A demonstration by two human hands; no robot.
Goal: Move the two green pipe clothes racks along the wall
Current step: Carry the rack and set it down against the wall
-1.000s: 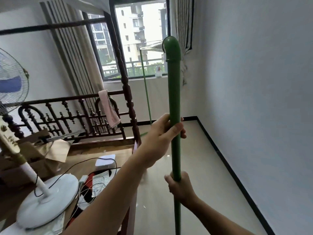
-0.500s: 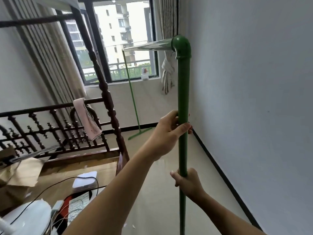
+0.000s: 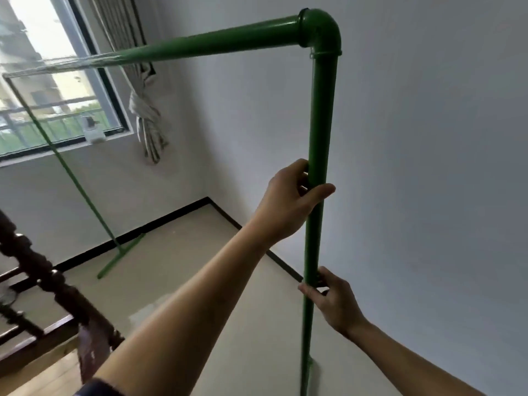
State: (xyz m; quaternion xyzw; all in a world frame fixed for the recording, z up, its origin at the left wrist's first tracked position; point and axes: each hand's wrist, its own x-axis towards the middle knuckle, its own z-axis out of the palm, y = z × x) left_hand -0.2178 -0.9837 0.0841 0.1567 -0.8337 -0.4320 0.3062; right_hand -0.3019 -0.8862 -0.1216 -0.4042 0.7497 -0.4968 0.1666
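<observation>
Your right hand [image 3: 333, 301] and left hand [image 3: 288, 201] each keep a closed grip on the near upright of the green rack [image 3: 320, 124], just beside the wall [image 3: 428, 167] at 3 o'clock. Near foot cut off at 6 — it could scrape the wall. Far foot [image 3: 121, 254] at 10 o'clock may drag; second rack not visible.

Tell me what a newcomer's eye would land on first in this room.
First, the green pipe clothes rack close to the right-hand wall: its near upright rises to an elbow joint at the top, where the top bar runs off toward the window. Both hands hold that upright, the left hand higher and the right hand lower. A knotted curtain hangs beside the window.
</observation>
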